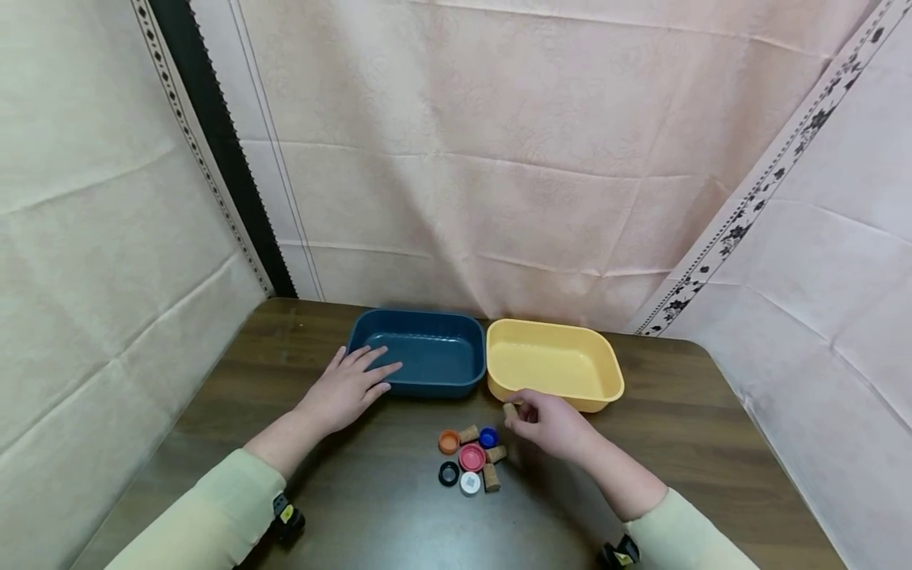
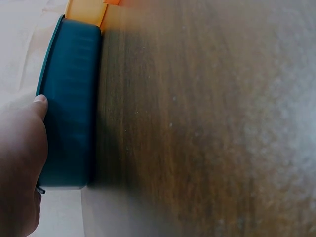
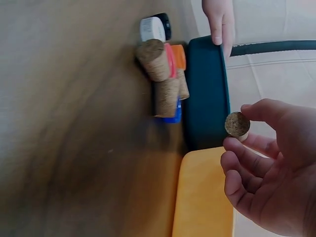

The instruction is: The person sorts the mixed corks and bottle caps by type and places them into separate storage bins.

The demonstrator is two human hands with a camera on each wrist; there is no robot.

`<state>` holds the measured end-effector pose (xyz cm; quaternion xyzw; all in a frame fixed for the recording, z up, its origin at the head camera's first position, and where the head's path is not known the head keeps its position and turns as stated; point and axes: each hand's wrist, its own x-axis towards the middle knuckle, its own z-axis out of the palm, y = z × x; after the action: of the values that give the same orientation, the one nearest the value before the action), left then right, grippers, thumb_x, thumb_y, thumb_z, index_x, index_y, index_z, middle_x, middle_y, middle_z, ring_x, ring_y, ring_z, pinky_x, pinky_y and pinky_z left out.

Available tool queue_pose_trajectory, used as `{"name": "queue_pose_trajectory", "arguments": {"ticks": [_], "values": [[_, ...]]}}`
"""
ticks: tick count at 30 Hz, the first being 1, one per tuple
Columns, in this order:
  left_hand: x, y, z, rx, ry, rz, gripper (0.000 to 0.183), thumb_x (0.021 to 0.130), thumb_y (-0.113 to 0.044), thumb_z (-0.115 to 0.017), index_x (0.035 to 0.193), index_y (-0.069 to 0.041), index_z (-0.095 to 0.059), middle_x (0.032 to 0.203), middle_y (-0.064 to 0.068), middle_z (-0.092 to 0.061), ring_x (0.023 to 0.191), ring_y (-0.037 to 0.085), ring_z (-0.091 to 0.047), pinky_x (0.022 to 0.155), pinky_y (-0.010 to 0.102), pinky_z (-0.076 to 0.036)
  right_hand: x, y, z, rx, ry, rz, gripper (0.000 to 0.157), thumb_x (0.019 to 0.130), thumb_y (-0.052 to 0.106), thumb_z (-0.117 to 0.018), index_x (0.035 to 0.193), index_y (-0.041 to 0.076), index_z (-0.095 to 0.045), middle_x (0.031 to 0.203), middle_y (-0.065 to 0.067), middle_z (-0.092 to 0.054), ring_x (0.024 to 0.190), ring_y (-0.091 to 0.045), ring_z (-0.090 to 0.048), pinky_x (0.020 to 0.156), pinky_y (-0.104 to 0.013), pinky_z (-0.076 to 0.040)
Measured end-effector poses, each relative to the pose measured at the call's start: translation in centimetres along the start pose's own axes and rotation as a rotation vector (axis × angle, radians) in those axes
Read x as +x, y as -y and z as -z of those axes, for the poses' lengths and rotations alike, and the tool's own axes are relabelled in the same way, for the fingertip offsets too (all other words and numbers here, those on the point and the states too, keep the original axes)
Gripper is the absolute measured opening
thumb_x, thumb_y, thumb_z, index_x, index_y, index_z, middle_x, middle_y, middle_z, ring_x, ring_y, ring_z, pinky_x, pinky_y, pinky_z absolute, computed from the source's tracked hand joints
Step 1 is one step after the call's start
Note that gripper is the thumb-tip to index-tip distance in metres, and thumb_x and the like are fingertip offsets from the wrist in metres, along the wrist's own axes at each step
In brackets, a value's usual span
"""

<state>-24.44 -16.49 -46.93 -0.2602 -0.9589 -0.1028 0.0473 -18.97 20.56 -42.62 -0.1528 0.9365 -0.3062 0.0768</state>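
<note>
My right hand (image 1: 552, 426) pinches a cork (image 3: 237, 125) between thumb and fingers, just in front of the near wall of the yellow bin (image 1: 552, 364). With its fingers spread, my left hand (image 1: 342, 396) rests on the near left rim of the dark blue bin (image 1: 435, 390). Between the hands lies a cluster: three more corks, one of them the nearest cork (image 1: 491, 478), mixed with an orange cap (image 1: 448, 442), a blue cap (image 1: 488, 438), a pinkish-red cap (image 1: 472, 457), a black cap (image 1: 448, 473) and a white cap (image 1: 469, 484).
Both bins stand side by side at the back of the brown wooden table (image 1: 370, 507), the yellow one on the right. Pale cloth (image 1: 456, 174) hangs behind the table and along both sides.
</note>
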Motion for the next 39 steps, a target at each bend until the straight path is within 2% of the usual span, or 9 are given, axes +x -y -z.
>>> {"name": "queue_pose_trajectory", "arguments": {"ticks": [7, 11, 14, 19, 24, 28, 33, 39], "values": [[-0.1, 0.2, 0.2, 0.018, 0.008, 0.012, 0.047, 0.105, -0.046, -0.045, 0.15, -0.035, -0.044, 0.16, 0.004, -0.032, 0.147, 0.035, -0.025, 0.117, 0.062, -0.01, 1.8, 1.7, 0.6, 0.092, 0.022, -0.074, 0.034, 0.092, 0.027, -0.072, 0.123, 0.015, -0.066, 0.086, 0.003, -0.062, 0.078, -0.018, -0.057, 0.07, -0.03, -0.052], [-0.1, 0.2, 0.3, 0.032, 0.0, 0.006, 0.046, 0.104, -0.046, -0.046, 0.15, -0.035, -0.045, 0.16, 0.004, -0.033, 0.146, 0.035, -0.027, 0.117, 0.063, -0.011, 3.0, 2.3, 0.7, 0.158, 0.023, -0.066, 0.032, 0.094, 0.029, -0.07, 0.122, 0.013, -0.066, 0.087, -0.001, -0.065, 0.079, -0.019, -0.058, 0.07, -0.031, -0.051], [0.0, 0.1, 0.3, 0.037, -0.006, -0.001, 0.046, 0.104, -0.045, -0.046, 0.149, -0.035, -0.046, 0.159, 0.005, -0.034, 0.146, 0.035, -0.029, 0.116, 0.063, -0.013, 3.8, 2.6, 0.8, 0.215, 0.026, -0.068, 0.032, 0.095, 0.028, -0.069, 0.123, 0.013, -0.066, 0.089, -0.009, -0.066, 0.077, -0.024, -0.059, 0.069, -0.033, -0.052], [0.0, -0.1, 0.3, 0.043, 0.003, 0.007, 0.046, 0.104, -0.045, -0.047, 0.149, -0.035, -0.046, 0.159, 0.004, -0.034, 0.146, 0.034, -0.029, 0.117, 0.063, -0.012, 5.2, 2.9, 0.7, 0.341, 0.042, -0.112, 0.034, 0.096, 0.029, -0.067, 0.125, 0.012, -0.064, 0.094, -0.017, -0.064, 0.08, -0.03, -0.06, 0.071, -0.036, -0.055], [0.0, -0.2, 0.4, 0.035, 0.016, 0.027, 0.046, 0.104, -0.046, -0.047, 0.149, -0.036, -0.046, 0.16, 0.004, -0.033, 0.146, 0.034, -0.028, 0.117, 0.062, -0.01, 6.9, 3.5, 0.7, 0.484, 0.065, -0.148, 0.037, 0.098, 0.029, -0.065, 0.129, 0.01, -0.061, 0.101, -0.02, -0.062, 0.085, -0.031, -0.06, 0.077, -0.034, -0.055], [0.1, -0.1, 0.1, 0.042, 0.02, 0.032, 0.047, 0.104, -0.048, -0.045, 0.149, -0.037, -0.045, 0.16, 0.003, -0.032, 0.146, 0.034, -0.027, 0.117, 0.061, -0.01, 8.4, 4.5, 0.5, 0.561, 0.088, -0.159, 0.039, 0.099, 0.032, -0.063, 0.13, 0.01, -0.058, 0.109, -0.02, -0.061, 0.086, -0.028, -0.06, 0.079, -0.032, -0.056], [0.2, 0.0, -0.3, 0.048, 0.033, 0.035, 0.047, 0.104, -0.051, -0.042, 0.15, -0.038, -0.043, 0.16, 0.002, -0.032, 0.147, 0.033, -0.027, 0.117, 0.062, -0.011, 10.5, 5.7, -0.1, 0.66, 0.107, -0.191, 0.036, 0.099, 0.031, -0.063, 0.128, 0.01, -0.059, 0.109, -0.016, -0.062, 0.08, -0.022, -0.059, 0.079, -0.032, -0.057], [0.3, 0.1, -0.3, 0.047, 0.028, 0.04, 0.047, 0.104, -0.052, -0.041, 0.149, -0.04, -0.044, 0.16, 0.001, -0.033, 0.146, 0.031, -0.028, 0.118, 0.061, -0.011, 12.8, 7.0, -0.6, 0.668, 0.114, -0.171, 0.034, 0.1, 0.03, -0.061, 0.127, 0.009, -0.059, 0.115, -0.02, -0.063, 0.08, -0.022, -0.061, 0.078, -0.033, -0.058]]}}
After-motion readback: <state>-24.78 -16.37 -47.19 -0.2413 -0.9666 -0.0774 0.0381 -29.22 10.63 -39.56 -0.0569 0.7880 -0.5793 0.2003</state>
